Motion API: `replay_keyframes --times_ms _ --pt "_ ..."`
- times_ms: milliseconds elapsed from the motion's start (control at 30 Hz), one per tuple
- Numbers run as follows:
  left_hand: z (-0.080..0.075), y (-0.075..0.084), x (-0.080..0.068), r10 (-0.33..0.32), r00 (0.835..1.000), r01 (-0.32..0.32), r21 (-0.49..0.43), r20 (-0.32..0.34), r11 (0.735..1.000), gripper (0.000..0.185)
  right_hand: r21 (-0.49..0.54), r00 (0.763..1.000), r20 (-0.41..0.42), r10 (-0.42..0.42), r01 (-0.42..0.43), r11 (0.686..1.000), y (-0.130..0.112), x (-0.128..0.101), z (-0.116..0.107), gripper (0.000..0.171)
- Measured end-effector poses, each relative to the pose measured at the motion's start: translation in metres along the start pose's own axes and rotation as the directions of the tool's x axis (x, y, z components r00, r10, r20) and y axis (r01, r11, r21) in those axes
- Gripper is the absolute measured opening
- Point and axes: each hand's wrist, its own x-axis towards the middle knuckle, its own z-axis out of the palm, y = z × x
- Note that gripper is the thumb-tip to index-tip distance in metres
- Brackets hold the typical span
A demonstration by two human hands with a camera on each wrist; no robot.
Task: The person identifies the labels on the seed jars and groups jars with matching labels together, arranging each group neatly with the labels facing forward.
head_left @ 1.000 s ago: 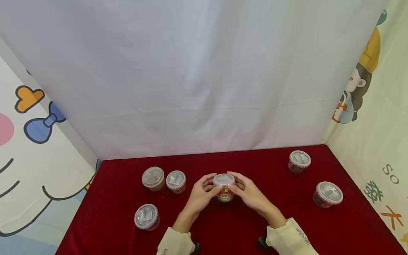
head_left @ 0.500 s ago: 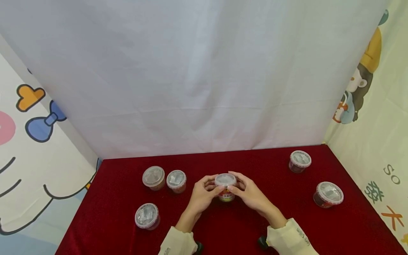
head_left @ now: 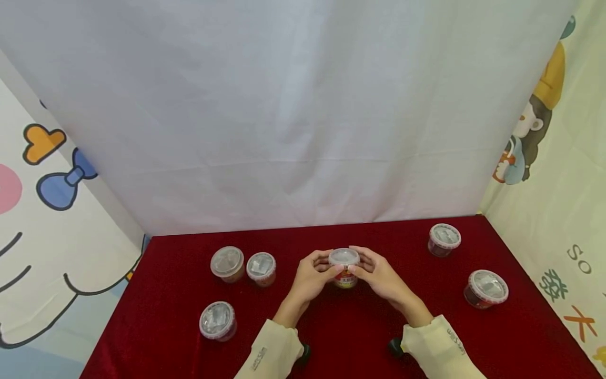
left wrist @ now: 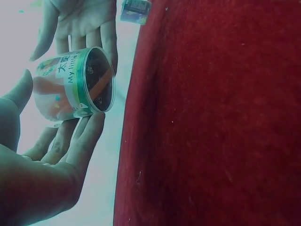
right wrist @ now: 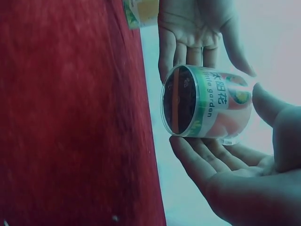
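A small clear plastic tub (head_left: pixel 344 258) with a pale lid is held between both hands, above the red cloth. Its label reads "little garden" in the right wrist view, where dark contents and an orange strip show through the base of the tub (right wrist: pixel 207 101). My left hand (head_left: pixel 310 276) grips it from the left, thumb at the near side and fingers round the far side. From the right, my right hand (head_left: pixel 382 276) holds the same tub in a matching way. The left wrist view shows the tub (left wrist: pixel 73 84) with its base off the cloth.
Left on the red cloth (head_left: pixel 156 295) stand three lidded tubs: one at the back (head_left: pixel 228 264), a smaller tub (head_left: pixel 261 269) beside it, and a nearer tub (head_left: pixel 218 321). To the right are a far tub (head_left: pixel 444 239) and a nearer tub (head_left: pixel 486 289). A white curtain (head_left: pixel 303 116) hangs behind.
Both hands have moved the tub a little to the right and away from the person. The other tubs stay where they were.
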Motion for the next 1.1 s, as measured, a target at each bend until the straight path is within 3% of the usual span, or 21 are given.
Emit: replay_keyframes --times_ms 400,833,1100 --pt "0.008 -0.006 0.019 0.007 1.0 -0.009 0.086 0.026 0.996 0.049 -0.026 1.0 -0.013 0.025 -0.025 0.999 0.01 0.006 -0.016 0.067" --pt "0.017 -0.014 0.036 0.032 0.997 -0.038 0.099 0.064 0.994 0.051 -0.053 0.999 -0.034 -0.031 0.029 0.998 0.02 0.012 -0.027 0.064" --pt "0.02 -0.017 0.041 0.041 0.995 -0.051 0.115 0.087 0.992 0.054 -0.077 0.999 -0.05 -0.019 0.015 0.997 0.025 0.013 -0.032 0.066"
